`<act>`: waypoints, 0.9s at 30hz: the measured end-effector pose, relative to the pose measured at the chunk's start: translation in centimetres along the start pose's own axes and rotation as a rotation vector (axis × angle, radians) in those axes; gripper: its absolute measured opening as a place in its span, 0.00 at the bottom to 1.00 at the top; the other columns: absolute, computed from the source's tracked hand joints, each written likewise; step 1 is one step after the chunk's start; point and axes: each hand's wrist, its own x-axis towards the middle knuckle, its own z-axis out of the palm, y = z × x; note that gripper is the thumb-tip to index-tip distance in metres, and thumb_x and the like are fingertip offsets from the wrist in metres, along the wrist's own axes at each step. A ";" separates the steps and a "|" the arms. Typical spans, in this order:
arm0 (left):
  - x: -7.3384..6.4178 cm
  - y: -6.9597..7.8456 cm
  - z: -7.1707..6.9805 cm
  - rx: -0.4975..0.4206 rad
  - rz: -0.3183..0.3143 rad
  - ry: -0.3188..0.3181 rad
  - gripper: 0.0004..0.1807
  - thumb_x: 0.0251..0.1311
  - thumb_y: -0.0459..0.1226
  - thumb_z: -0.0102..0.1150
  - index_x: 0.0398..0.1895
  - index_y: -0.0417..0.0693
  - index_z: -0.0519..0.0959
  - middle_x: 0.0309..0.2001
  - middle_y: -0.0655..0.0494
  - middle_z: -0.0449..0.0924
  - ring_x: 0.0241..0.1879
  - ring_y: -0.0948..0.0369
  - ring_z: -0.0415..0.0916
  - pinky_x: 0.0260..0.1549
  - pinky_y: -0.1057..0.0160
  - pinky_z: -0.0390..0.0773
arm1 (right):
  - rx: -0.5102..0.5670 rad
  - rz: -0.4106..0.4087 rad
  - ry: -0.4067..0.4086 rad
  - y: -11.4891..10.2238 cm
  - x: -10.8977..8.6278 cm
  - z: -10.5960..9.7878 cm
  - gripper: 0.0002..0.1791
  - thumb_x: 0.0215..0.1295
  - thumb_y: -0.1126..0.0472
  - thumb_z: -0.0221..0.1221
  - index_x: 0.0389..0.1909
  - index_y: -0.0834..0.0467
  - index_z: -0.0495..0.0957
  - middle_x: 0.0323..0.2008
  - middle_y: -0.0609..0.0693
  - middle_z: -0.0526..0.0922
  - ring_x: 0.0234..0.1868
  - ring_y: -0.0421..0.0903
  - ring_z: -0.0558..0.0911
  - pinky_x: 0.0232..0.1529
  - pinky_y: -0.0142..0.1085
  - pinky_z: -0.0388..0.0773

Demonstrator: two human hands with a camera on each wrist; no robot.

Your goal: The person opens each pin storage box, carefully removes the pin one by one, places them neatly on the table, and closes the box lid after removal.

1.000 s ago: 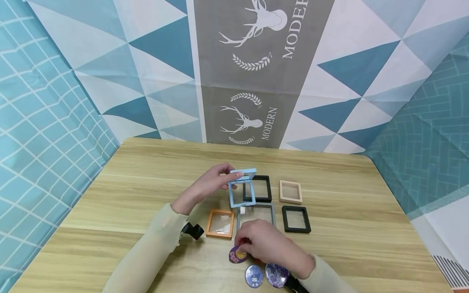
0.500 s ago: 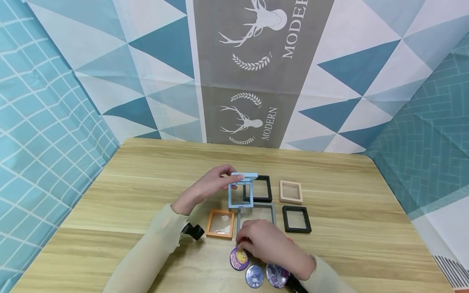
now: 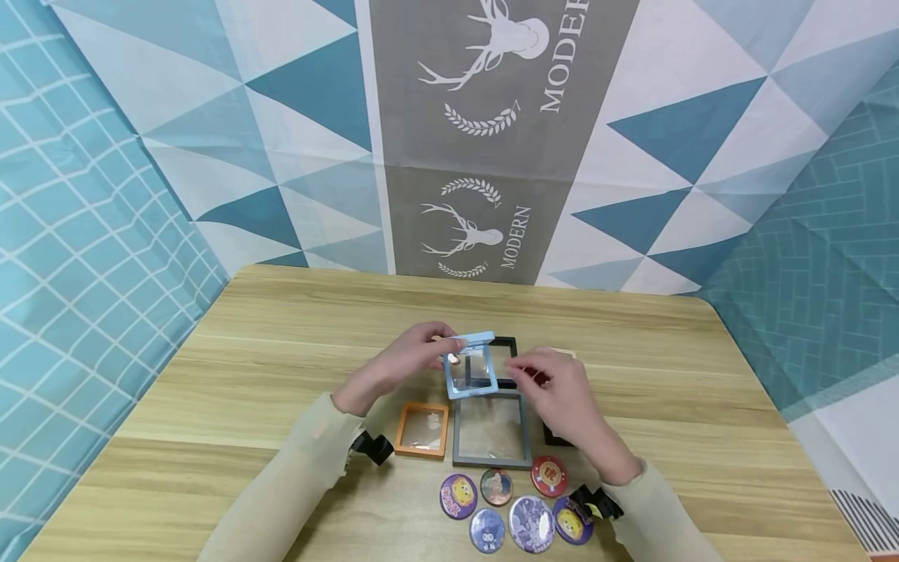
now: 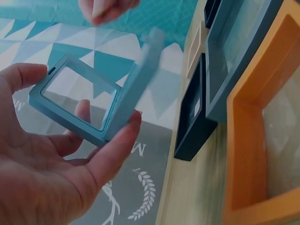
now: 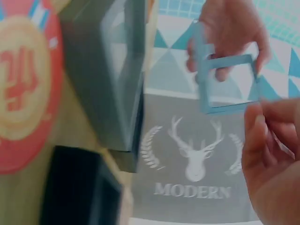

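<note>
My left hand [image 3: 410, 357] grips a light blue square display frame [image 3: 472, 392] above the table, its hinged lid swung up. In the left wrist view the thumb and fingers support the frame's edges, with a see-through film across the opening. My right hand [image 3: 562, 394] is raised close to the frame's right side, its fingers loosely curled and nothing visible in them. The left wrist view has that right hand [image 4: 105, 8] apart from the frame. Below it lie round badges, including a purple one with a yellow bear [image 3: 459, 496] and a red one [image 3: 549, 476].
A grey frame [image 3: 492, 462] and an orange frame [image 3: 421, 452] lie flat on the wooden table [image 3: 295, 312]. Behind the blue frame is a black frame [image 3: 507, 342]. A smaller black frame [image 3: 558, 440] and a beige frame [image 3: 565, 353] are partly hidden by my right hand.
My right hand has let go of the purple bear badge, now flat on the table, and moved up beside the blue frame. The left hand has tilted the frame slightly.
</note>
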 end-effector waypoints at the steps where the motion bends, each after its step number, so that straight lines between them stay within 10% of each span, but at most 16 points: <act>1: 0.0 0.0 0.1 0.001 0.003 -0.014 0.21 0.69 0.46 0.55 0.51 0.35 0.74 0.50 0.40 0.77 0.53 0.42 0.75 0.53 0.47 0.77 | 0.018 0.029 0.037 0.3 0.1 0.1 0.06 0.66 0.66 0.64 0.42 0.60 0.86 0.32 0.46 0.85 0.28 0.38 0.79 0.26 0.32 0.78; 9: -0.1 0.1 1.7 0.072 0.072 -0.079 0.18 0.62 0.45 0.63 0.48 0.41 0.77 0.49 0.49 0.74 0.41 0.56 0.77 0.44 0.53 0.78 | 0.409 0.434 -0.142 1.6 0.3 0.3 0.26 0.79 0.54 0.49 0.71 0.63 0.63 0.39 0.59 0.82 0.35 0.52 0.85 0.34 0.43 0.84; 22: 0.0 -0.1 2.4 0.018 0.161 -0.115 0.23 0.56 0.32 0.71 0.50 0.36 0.71 0.58 0.44 0.64 0.56 0.44 0.72 0.53 0.56 0.77 | 0.566 0.545 -0.212 1.5 0.6 0.1 0.27 0.77 0.58 0.52 0.70 0.67 0.62 0.37 0.58 0.82 0.32 0.49 0.83 0.35 0.35 0.82; 27: 0.2 -0.1 2.3 -0.034 0.093 -0.046 0.31 0.62 0.40 0.68 0.63 0.44 0.65 0.60 0.46 0.67 0.57 0.45 0.75 0.50 0.55 0.79 | 0.589 0.583 -0.176 1.5 0.6 0.0 0.28 0.75 0.60 0.55 0.70 0.66 0.62 0.36 0.56 0.82 0.29 0.45 0.81 0.36 0.34 0.82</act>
